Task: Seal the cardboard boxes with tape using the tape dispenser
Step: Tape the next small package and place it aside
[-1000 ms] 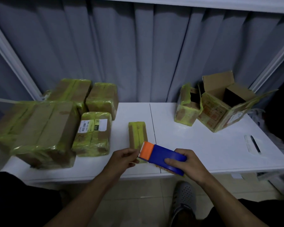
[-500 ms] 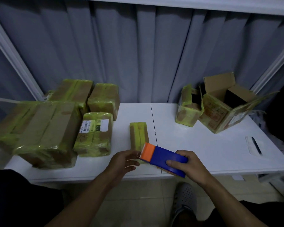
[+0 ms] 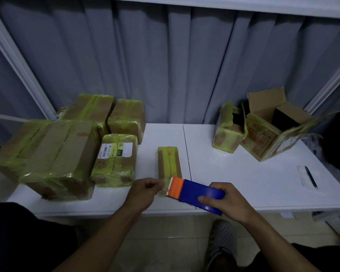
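lower centre of the frame: the right hand (image 3: 226,201) has its fingers curled round the blue tape dispenser (image 3: 196,194), orange cutter end pointing left. just left of it, the left hand (image 3: 143,193) has its fingers bent, pinching what looks like the free tape end (image 3: 164,186). both hover over the near end of the narrow box (image 3: 169,161) mid-frame on the counter (image 3: 234,173). the step seems to be drawing out a strip; next, press that end onto the box and pull along its seam.
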`<state>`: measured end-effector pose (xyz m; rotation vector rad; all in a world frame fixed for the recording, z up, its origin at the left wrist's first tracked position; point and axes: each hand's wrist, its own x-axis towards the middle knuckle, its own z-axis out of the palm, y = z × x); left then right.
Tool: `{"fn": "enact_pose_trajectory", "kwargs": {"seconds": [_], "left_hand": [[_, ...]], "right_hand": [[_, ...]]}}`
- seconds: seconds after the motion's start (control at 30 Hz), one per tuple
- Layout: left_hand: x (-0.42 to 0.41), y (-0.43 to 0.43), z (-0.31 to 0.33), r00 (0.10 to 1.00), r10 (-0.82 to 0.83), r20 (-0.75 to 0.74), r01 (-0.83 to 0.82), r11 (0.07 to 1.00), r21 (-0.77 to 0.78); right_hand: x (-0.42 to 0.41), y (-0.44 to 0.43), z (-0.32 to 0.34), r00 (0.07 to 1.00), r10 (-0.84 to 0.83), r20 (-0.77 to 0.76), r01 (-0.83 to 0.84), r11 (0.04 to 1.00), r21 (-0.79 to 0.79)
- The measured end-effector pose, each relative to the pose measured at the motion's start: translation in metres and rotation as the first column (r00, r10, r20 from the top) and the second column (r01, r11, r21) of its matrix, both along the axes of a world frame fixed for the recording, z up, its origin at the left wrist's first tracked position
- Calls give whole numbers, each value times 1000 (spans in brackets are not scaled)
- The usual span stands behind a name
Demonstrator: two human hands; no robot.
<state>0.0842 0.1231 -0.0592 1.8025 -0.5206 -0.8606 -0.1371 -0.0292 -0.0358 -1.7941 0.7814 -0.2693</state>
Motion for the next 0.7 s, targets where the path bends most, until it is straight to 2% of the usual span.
{"fn": "enact_pose_trajectory", "kwargs": {"seconds": [0.13, 0.43, 0.7], "left_hand": [[26, 8, 0, 983, 182, -20, -183, 982, -53], [23, 17, -43, 977, 191, -97, -185, 981, 65], [20, 9, -65, 945, 292, -148, -288, 957, 48]], "right_hand": [[-4, -5, 7, 1000, -30, -3, 30, 999, -33], [11, -5, 12, 993, -27, -118, 13, 993, -114], [38, -10, 17, 964, -7, -265, -68, 959, -276]]}}
